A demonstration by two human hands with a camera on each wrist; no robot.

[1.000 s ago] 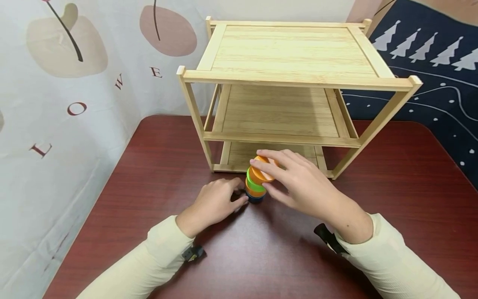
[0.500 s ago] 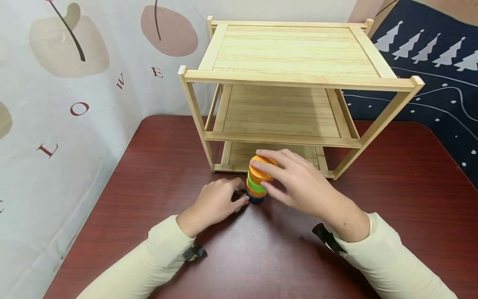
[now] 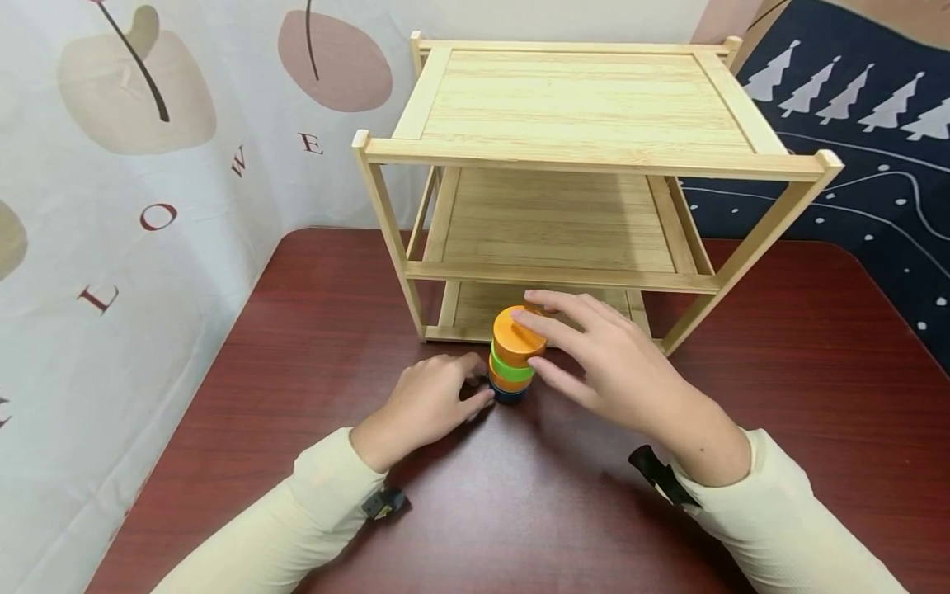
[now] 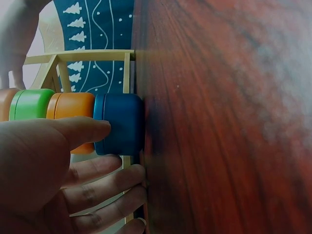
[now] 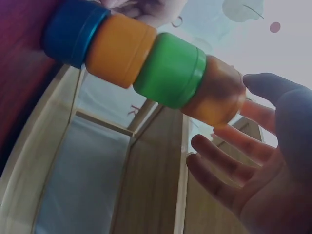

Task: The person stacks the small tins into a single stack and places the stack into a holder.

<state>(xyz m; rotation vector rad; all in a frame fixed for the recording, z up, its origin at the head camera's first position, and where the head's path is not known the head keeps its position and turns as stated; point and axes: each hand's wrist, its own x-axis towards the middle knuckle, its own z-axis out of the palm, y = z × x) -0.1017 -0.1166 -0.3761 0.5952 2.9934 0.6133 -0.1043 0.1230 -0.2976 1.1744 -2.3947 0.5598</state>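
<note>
A stack of small lidded jars stands on the table, leaning slightly. The dark blue jar (image 4: pixel 124 124) is at the bottom. Above it come an orange jar (image 5: pixel 119 49), a green jar (image 5: pixel 169 69) and another orange jar (image 3: pixel 517 337) on top. My left hand (image 3: pixel 425 404) stays low at the stack's left side, its thumb and index finger at the blue jar; its far side is hidden. Around the top orange jar, the spread fingers of my right hand (image 3: pixel 619 363) are loosely bent, thumb at the near edge; whether they touch it is unclear.
Right behind the stack stands a light wooden three-tier shelf (image 3: pixel 579 157) on the red-brown table (image 3: pixel 312 289). A pale printed curtain (image 3: pixel 185 190) hangs on the left, and a dark blue cloth with white trees (image 3: pixel 839 157) on the right.
My right hand has loosened from the top orange jar and shifted slightly right, showing more of its top. The upper jars have straightened a little over the base. My left hand has stayed put.
</note>
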